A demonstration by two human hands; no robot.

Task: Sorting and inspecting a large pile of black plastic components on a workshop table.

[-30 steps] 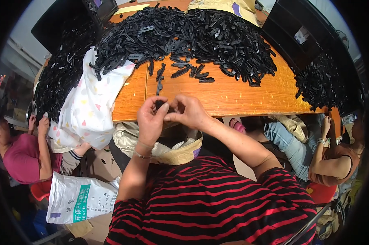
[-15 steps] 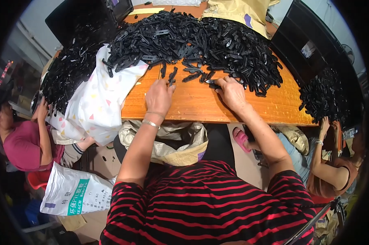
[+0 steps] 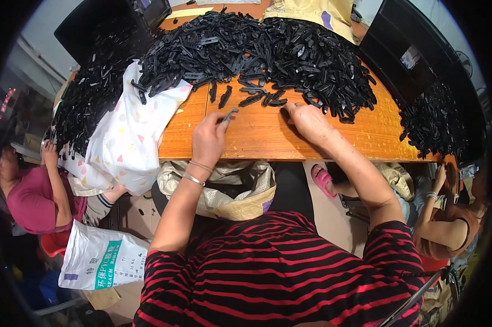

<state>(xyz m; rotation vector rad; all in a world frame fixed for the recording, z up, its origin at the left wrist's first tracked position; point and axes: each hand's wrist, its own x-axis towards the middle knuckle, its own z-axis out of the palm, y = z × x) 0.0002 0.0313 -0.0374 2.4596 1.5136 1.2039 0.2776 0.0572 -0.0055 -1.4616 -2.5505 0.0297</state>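
Between the thumb and fingers of my left hand [image 3: 209, 139] is a small dark grey plastic piece [image 3: 230, 114], held just above the wooden table [image 3: 246, 136]. My right hand [image 3: 311, 122] rests low over the table at the edge of the pile, fingers curled together. Something dark shows at its fingertips, too small and shaded to name. Several loose black plastic pieces [image 3: 251, 100] lie between my hands and the large heap of similar pieces [image 3: 213, 52] behind them.
An open woven sack [image 3: 224, 210] sits below the table's edge at my lap. A patterned white cloth [image 3: 129, 131] drapes over the table's left side. People work at left [image 3: 41, 191] and right [image 3: 447, 229] beside other black piles. A printed white sack [image 3: 101, 259] stands lower left.
My left hand has drawn back slightly toward me and lifted the plastic piece away from the loose ones. My right hand has stayed nearly in place by the pile.
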